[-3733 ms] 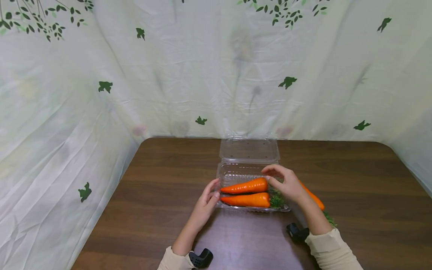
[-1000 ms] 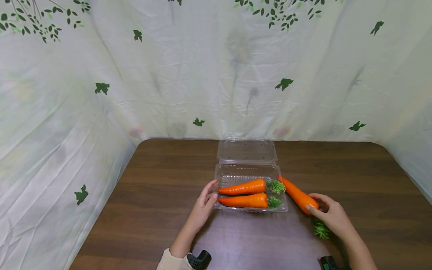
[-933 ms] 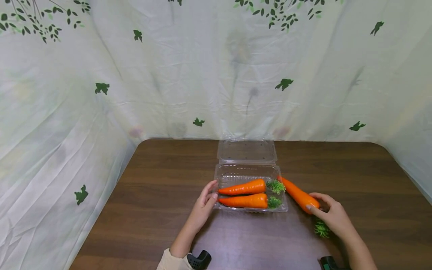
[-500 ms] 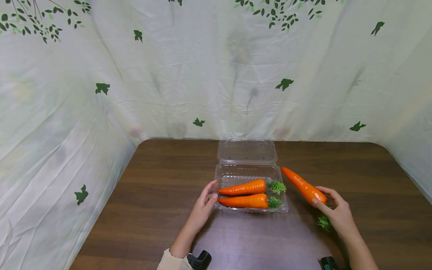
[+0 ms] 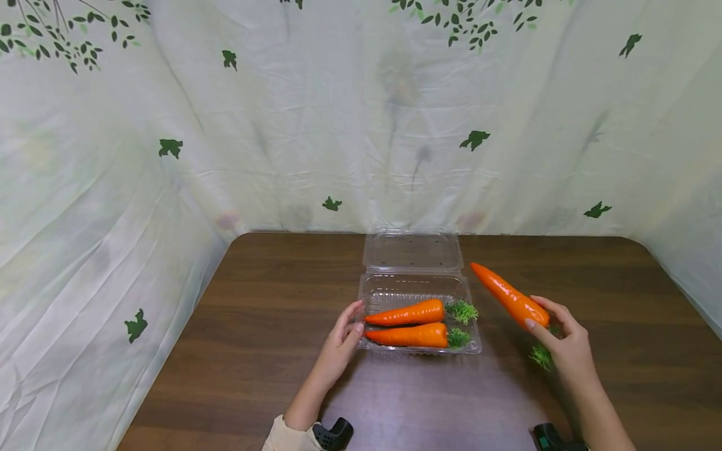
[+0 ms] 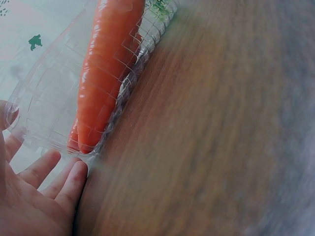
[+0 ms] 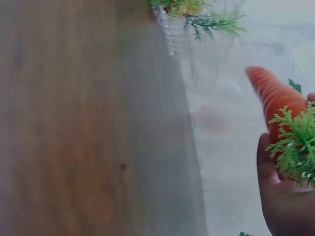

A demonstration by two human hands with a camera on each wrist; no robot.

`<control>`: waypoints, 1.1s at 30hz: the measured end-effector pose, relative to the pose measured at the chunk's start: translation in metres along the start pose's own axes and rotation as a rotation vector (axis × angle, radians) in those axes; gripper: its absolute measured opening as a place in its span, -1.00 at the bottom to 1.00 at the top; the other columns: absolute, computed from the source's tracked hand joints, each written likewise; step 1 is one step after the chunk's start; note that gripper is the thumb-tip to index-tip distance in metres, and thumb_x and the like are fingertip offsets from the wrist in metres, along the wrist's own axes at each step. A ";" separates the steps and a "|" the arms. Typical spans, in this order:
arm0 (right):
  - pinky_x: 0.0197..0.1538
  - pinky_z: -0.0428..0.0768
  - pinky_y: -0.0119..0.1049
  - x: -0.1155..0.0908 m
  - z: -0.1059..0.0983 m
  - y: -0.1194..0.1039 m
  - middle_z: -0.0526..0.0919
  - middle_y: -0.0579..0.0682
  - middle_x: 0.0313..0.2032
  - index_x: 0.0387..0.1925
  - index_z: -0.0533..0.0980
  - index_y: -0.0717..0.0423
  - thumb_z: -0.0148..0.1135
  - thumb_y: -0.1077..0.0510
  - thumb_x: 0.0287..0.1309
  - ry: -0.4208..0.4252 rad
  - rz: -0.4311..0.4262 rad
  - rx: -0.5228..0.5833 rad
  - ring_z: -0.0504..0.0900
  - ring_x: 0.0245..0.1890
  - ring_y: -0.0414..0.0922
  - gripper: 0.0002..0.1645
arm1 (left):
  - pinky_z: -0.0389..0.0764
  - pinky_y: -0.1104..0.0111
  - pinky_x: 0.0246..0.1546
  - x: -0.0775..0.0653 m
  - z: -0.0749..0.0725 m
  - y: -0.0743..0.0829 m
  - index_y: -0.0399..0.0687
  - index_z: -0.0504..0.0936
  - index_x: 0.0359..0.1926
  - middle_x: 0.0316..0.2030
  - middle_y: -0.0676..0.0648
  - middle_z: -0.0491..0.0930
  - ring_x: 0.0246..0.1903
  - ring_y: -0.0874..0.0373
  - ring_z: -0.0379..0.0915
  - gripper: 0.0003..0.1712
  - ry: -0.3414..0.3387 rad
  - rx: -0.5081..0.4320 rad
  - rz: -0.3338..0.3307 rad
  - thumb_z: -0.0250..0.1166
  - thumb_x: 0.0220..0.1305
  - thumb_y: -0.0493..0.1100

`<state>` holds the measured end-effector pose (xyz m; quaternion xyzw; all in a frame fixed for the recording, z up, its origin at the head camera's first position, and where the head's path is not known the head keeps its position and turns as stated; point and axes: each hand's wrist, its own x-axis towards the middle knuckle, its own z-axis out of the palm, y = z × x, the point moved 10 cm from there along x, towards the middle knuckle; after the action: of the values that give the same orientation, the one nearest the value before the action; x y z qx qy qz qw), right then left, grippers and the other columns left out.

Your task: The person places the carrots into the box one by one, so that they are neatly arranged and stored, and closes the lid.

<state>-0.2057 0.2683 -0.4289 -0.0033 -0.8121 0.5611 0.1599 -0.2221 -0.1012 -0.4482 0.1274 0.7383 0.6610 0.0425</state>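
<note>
My right hand (image 5: 570, 344) grips a carrot (image 5: 510, 297) near its thick, leafy end, raised over the table. The tip points up and left, and the green leaves (image 7: 298, 142) stick out by the palm in the right wrist view. A clear plastic clamshell container (image 5: 414, 283) holds two carrots lying side by side, a back carrot (image 5: 408, 312) and a front carrot (image 5: 412, 335), both with tips to the left. At the container's left end, my left hand (image 5: 338, 338) rests with fingertips against its edge; the left wrist view shows its fingers (image 6: 71, 187) straight and spread.
The container's lid (image 5: 413, 250) lies folded back toward the curtain (image 5: 316, 125). Under everything is a brown wooden table (image 5: 271, 282), its far edge meeting the curtain. Dark wrist devices sit at the left wrist (image 5: 334, 433) and right wrist (image 5: 553, 436).
From the container my right hand has moved right, gripped the loose carrot beside it and lifted it upward. The left hand has stayed at the container's left end.
</note>
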 end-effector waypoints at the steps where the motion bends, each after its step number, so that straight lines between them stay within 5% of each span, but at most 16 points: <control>1: -0.31 0.36 -0.54 0.002 0.001 -0.004 0.44 -0.20 -0.13 0.10 0.38 0.21 0.16 0.27 0.12 0.000 -0.021 -0.007 0.36 -0.21 -0.25 -0.53 | 0.34 0.07 -0.02 0.000 0.000 0.000 -0.19 0.12 0.29 0.22 -0.33 0.14 0.05 -0.20 0.29 -0.48 0.000 0.001 -0.001 -0.04 0.33 -0.32; 12: -0.23 0.39 -0.56 0.020 0.018 -0.028 0.45 -0.17 -0.12 0.11 0.36 0.22 0.17 0.30 0.10 -0.051 -0.071 0.052 0.38 -0.19 -0.22 -0.51 | 0.38 0.31 -0.07 -0.001 0.000 0.000 -0.21 0.10 0.30 0.23 -0.33 0.13 0.05 -0.20 0.29 -0.47 -0.005 0.014 -0.003 -0.04 0.34 -0.28; 33: -0.23 0.38 -0.45 0.049 0.076 -0.050 0.44 -0.07 -0.09 0.04 0.34 0.31 0.20 0.41 0.02 -0.171 -0.123 0.227 0.37 -0.18 -0.16 -0.51 | 0.37 0.22 -0.05 -0.001 0.000 0.002 -0.22 0.11 0.29 0.22 -0.32 0.16 0.06 -0.19 0.29 -0.48 0.004 0.028 0.003 -0.04 0.33 -0.31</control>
<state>-0.2635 0.1903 -0.3953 0.1123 -0.7528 0.6367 0.1235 -0.2211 -0.1013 -0.4462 0.1276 0.7473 0.6510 0.0381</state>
